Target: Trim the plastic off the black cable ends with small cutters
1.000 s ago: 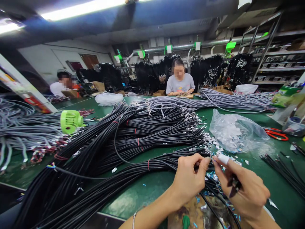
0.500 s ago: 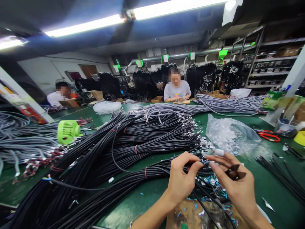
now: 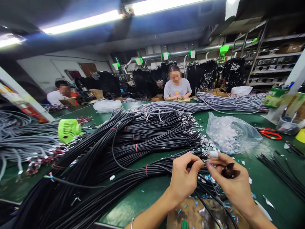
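My left hand pinches the end of a black cable from the bundle lying across the green table. My right hand meets it fingertip to fingertip at the cable's small wire ends, with white tape wrapped on its forefinger. A small dark cutting tool rests in that hand's palm. Blue wire offcuts litter the table under both hands.
Big heaps of black cables and grey cables cover the table. A clear plastic bag, red scissors and a green fan lie around. A person sits opposite, another person far left. Shelves stand right.
Both hands have drawn a little closer together and lower in view, staying at the cable end. The camera has tilted slightly. Nothing was let go.
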`<state>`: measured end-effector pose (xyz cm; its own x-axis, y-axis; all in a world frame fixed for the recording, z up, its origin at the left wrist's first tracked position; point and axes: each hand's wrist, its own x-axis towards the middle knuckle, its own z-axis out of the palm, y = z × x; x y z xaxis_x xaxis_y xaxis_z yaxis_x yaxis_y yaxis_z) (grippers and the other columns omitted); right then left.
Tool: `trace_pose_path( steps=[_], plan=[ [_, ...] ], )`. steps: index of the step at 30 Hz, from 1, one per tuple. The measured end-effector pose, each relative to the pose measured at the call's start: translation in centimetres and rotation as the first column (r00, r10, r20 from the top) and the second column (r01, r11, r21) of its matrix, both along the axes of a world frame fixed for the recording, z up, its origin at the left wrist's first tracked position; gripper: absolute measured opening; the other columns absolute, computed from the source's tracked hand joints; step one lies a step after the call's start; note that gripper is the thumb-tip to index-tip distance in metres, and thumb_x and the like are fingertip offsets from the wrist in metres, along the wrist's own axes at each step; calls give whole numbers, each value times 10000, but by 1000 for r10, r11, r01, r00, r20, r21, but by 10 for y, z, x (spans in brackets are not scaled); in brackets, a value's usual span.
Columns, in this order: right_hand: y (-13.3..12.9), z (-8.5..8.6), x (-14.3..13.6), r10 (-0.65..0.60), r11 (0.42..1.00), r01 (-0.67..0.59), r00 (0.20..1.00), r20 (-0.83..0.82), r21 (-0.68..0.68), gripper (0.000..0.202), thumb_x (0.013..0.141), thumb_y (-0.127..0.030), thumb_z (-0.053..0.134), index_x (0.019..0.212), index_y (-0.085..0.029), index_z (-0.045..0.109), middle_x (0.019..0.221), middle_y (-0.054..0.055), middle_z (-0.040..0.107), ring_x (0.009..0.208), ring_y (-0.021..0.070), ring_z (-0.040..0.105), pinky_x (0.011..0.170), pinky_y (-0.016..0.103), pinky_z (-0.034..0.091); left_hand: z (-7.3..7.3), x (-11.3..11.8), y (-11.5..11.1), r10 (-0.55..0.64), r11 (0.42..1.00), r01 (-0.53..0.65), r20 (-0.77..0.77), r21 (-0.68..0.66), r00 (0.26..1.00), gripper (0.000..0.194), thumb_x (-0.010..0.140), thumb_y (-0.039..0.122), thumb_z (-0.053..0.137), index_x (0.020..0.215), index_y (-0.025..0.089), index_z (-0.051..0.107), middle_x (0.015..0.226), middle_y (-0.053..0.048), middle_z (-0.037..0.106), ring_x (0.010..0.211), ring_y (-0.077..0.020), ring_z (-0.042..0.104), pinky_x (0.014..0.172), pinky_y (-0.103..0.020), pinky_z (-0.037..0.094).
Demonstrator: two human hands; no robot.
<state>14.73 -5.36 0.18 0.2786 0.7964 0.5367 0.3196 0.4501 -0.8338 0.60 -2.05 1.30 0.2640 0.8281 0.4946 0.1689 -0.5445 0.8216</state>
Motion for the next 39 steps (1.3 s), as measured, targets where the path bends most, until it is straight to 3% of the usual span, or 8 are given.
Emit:
trace_pose_path(
  steps=[5,13,17,23,29,33,36,39],
  plan=[
    [7,-3,6,-38,998,44,989,144,-40,218,773,-243,655,988,-207,665,773,19,739,512,113,612,459,209,497,1,-1,2,-125,988,126,23,-84,992,400,919,308,424,564,140,501,525,24,436,514,-92,365,514,-224,273],
    [-4,14,5,90,995,-91,995,-35,-31,163,753,-236,682,915,-228,690,776,7,743,621,132,675,580,208,556,6,-3,3,-191,976,185,-52,-113,980,437,914,329,433,520,141,457,493,35,389,494,-81,332,499,-224,250],
    [-4,10,6,59,990,-77,986,-158,-114,195,697,-252,734,882,-204,699,689,8,718,423,75,539,380,171,439,6,-2,1,-141,983,135,-37,-121,989,368,891,303,476,575,128,548,518,17,465,503,-87,372,497,-220,270],
    [4,6,6,156,925,-288,882,-445,-247,293,696,-328,742,932,-170,669,734,37,708,298,-2,349,267,140,239,1,1,3,-76,986,88,88,-142,993,248,827,289,579,643,124,585,570,1,520,523,-95,420,477,-202,311],
    [-9,11,0,-29,988,-9,968,-249,-151,200,653,-298,763,819,-200,711,702,26,718,589,152,652,510,215,524,2,1,-1,31,999,-32,71,21,997,135,833,217,595,943,153,639,636,0,605,531,-102,498,494,-196,370],
    [-14,11,3,-40,992,13,975,-219,-125,219,722,-335,706,905,-216,689,707,21,721,417,104,560,353,194,430,4,-1,-3,35,961,-35,7,275,999,158,858,138,537,865,159,693,744,-44,684,626,-126,573,588,-224,423],
    [-9,6,11,6,990,-19,995,-96,-136,265,778,-374,649,979,-204,665,684,20,701,428,108,572,372,188,456,5,-4,-3,48,964,-51,20,260,999,176,876,157,513,858,152,688,718,-42,682,613,-129,577,598,-234,437],
    [-3,-1,15,-6,993,17,996,92,-119,349,807,-425,597,1065,-194,640,843,57,714,721,180,686,626,241,565,5,-6,-2,72,976,-80,48,201,996,201,893,191,490,844,148,680,723,-46,684,621,-135,591,601,-236,450]
  ],
)
